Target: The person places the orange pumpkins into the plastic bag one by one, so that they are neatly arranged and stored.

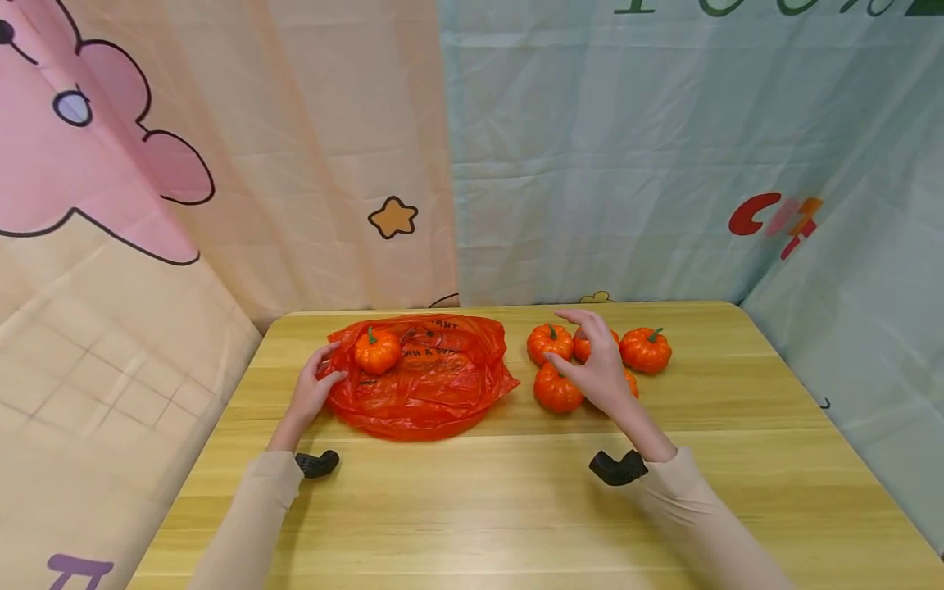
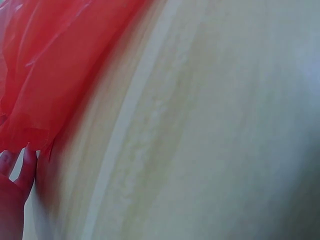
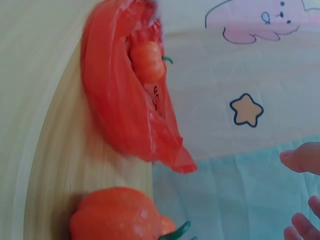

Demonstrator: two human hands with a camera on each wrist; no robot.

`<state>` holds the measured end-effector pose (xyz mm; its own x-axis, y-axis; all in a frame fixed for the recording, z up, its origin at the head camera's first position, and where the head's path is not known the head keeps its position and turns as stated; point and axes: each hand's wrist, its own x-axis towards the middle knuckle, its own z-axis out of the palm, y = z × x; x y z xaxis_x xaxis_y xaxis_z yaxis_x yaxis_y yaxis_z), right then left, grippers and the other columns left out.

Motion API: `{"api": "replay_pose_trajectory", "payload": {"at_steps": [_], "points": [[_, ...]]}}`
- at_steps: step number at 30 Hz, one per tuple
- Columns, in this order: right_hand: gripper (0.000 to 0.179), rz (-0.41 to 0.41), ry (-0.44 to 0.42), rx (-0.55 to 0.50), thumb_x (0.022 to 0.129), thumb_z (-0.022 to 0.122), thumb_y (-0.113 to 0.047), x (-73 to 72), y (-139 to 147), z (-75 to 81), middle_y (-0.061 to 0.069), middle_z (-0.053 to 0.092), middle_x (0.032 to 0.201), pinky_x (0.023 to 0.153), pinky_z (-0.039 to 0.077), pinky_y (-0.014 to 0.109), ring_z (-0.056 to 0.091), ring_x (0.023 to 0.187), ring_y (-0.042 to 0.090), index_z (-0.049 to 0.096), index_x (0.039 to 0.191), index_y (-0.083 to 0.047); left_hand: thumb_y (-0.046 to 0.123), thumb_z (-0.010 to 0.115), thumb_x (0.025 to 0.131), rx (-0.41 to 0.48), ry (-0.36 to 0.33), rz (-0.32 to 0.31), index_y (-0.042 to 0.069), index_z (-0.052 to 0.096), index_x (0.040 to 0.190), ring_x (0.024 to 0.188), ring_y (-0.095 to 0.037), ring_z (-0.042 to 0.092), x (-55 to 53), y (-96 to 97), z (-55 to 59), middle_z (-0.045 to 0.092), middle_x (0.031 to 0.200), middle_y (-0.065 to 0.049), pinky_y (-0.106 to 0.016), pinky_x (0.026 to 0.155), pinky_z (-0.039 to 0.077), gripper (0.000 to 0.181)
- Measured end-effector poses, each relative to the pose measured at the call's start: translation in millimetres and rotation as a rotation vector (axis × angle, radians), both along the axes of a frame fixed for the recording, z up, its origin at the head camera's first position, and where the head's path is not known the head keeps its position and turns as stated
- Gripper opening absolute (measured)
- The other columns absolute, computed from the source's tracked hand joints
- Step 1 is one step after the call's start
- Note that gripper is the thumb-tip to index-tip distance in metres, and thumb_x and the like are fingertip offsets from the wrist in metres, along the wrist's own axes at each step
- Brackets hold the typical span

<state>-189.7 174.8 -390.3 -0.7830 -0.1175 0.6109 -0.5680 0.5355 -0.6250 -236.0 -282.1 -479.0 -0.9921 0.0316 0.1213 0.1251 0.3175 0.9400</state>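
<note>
A crumpled red plastic bag (image 1: pixel 442 393) with dark printing lies on the table. One small orange pumpkin (image 1: pixel 378 351) with a green stem sits at its left part, and shows in the bag's mouth in the right wrist view. My left hand (image 1: pixel 319 381) is at the bag's left edge, fingers and thumb curved at the plastic; fingertips (image 2: pixel 28 160) meet the edge in the left wrist view. Over a group of several small pumpkins (image 1: pixel 558 389), my right hand (image 1: pixel 597 369) hovers with thumb and fingers spread and nothing between them. It partly covers some pumpkins.
The light wooden table (image 1: pixel 457 508) has its far edge close behind the bag and pumpkins. Printed curtains (image 1: pixel 590 164) hang behind and at both sides. A black wrist-worn piece (image 1: pixel 618 469) sticks out from each cuff.
</note>
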Motion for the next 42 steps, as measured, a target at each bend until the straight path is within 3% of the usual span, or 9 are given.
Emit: {"api": "replay_pose_trajectory", "payload": {"at_steps": [4, 10, 13, 15, 20, 23, 30, 35, 42], "points": [[0.062, -0.024, 0.023, 0.010, 0.072, 0.081, -0.002, 0.6, 12.9, -4.4, 0.015, 0.054, 0.127, 0.091, 0.043, 0.043, 0.050, 0.112, 0.029, 0.057, 0.129, -0.008, 0.007, 0.050, 0.097, 0.002, -0.011, 0.007, 0.004, 0.032, 0.148, 0.125, -0.028, 0.043, 1.5, -1.7, 0.2, 0.033, 0.151, -0.020, -0.003, 0.083, 0.042, 0.054], [0.062, -0.087, 0.055, 0.014, 0.069, 0.083, 0.000, 1.4, 35.2, -14.4, 0.015, 0.055, 0.124, 0.087, 0.040, 0.026, 0.050, 0.112, 0.030, 0.059, 0.125, -0.007, 0.005, 0.051, 0.096, -0.024, 0.000, 0.020, 0.003, 0.034, 0.146, 0.108, -0.001, 0.047, 0.9, -3.5, -2.0, 0.036, 0.149, -0.022, -0.004, 0.082, 0.043, 0.054], [0.060, -0.106, 0.067, 0.020, 0.068, 0.082, 0.001, 1.4, 48.2, -19.0, 0.017, 0.056, 0.122, 0.086, 0.039, 0.027, 0.050, 0.110, 0.032, 0.059, 0.124, -0.004, 0.005, 0.050, 0.095, -0.024, 0.000, 0.017, 0.003, 0.034, 0.146, 0.104, 0.006, 0.047, 0.2, -3.7, -3.8, 0.036, 0.148, -0.022, -0.003, 0.082, 0.043, 0.054], [0.060, -0.123, 0.063, 0.028, 0.069, 0.081, 0.002, 0.9, 57.5, -21.9, 0.017, 0.056, 0.121, 0.087, 0.038, 0.030, 0.049, 0.110, 0.032, 0.059, 0.124, -0.004, 0.005, 0.050, 0.095, -0.021, -0.004, 0.017, 0.004, 0.034, 0.146, 0.108, 0.001, 0.047, 0.0, -3.6, -4.7, 0.036, 0.149, -0.021, -0.004, 0.082, 0.043, 0.054], [0.061, -0.172, 0.003, 0.005, 0.071, 0.080, 0.002, 0.2, 81.0, -26.8, 0.018, 0.053, 0.124, 0.092, 0.034, 0.023, 0.047, 0.112, 0.033, 0.057, 0.127, -0.005, 0.006, 0.050, 0.096, -0.022, -0.024, 0.013, 0.005, 0.032, 0.148, 0.124, -0.026, 0.044, 0.8, -2.7, -3.5, 0.034, 0.151, -0.020, -0.003, 0.082, 0.041, 0.055], [0.062, -0.208, -0.017, -0.014, 0.070, 0.080, 0.002, -1.1, 94.8, -29.9, 0.019, 0.053, 0.125, 0.093, 0.033, 0.024, 0.046, 0.110, 0.033, 0.057, 0.128, -0.004, 0.006, 0.050, 0.096, -0.026, -0.027, 0.011, 0.005, 0.031, 0.148, 0.128, -0.032, 0.041, 0.6, -1.0, -1.9, 0.033, 0.152, -0.019, -0.002, 0.083, 0.040, 0.055], [0.063, -0.294, -0.046, -0.034, 0.073, 0.078, 0.003, -4.5, 120.6, -41.7, 0.020, 0.054, 0.123, 0.087, 0.032, 0.012, 0.041, 0.104, -0.004, 0.054, 0.130, -0.001, 0.005, 0.050, 0.096, -0.024, -0.009, 0.016, 0.003, 0.033, 0.147, 0.126, -0.034, 0.042, -1.2, 0.5, -3.7, 0.034, 0.150, -0.023, -0.003, 0.082, 0.041, 0.054], [0.061, -0.322, -0.108, -0.077, 0.077, 0.077, -0.002, -5.6, 131.2, -50.5, 0.019, 0.052, 0.127, 0.086, 0.033, 0.015, 0.046, 0.106, 0.011, 0.052, 0.132, -0.001, 0.005, 0.050, 0.096, -0.024, -0.008, 0.012, 0.002, 0.032, 0.147, 0.127, -0.037, 0.041, -0.2, 0.3, -3.3, 0.033, 0.149, -0.024, -0.002, 0.082, 0.041, 0.054], [0.063, -0.353, -0.184, -0.106, 0.079, 0.076, -0.006, -12.1, 140.1, -59.5, 0.018, 0.049, 0.128, 0.085, 0.034, 0.015, 0.047, 0.109, 0.024, 0.049, 0.135, -0.002, 0.005, 0.051, 0.095, -0.021, -0.011, 0.022, 0.003, 0.033, 0.146, 0.125, -0.031, 0.043, -0.3, 1.1, -1.7, 0.034, 0.150, -0.022, -0.002, 0.083, 0.041, 0.054]]}}
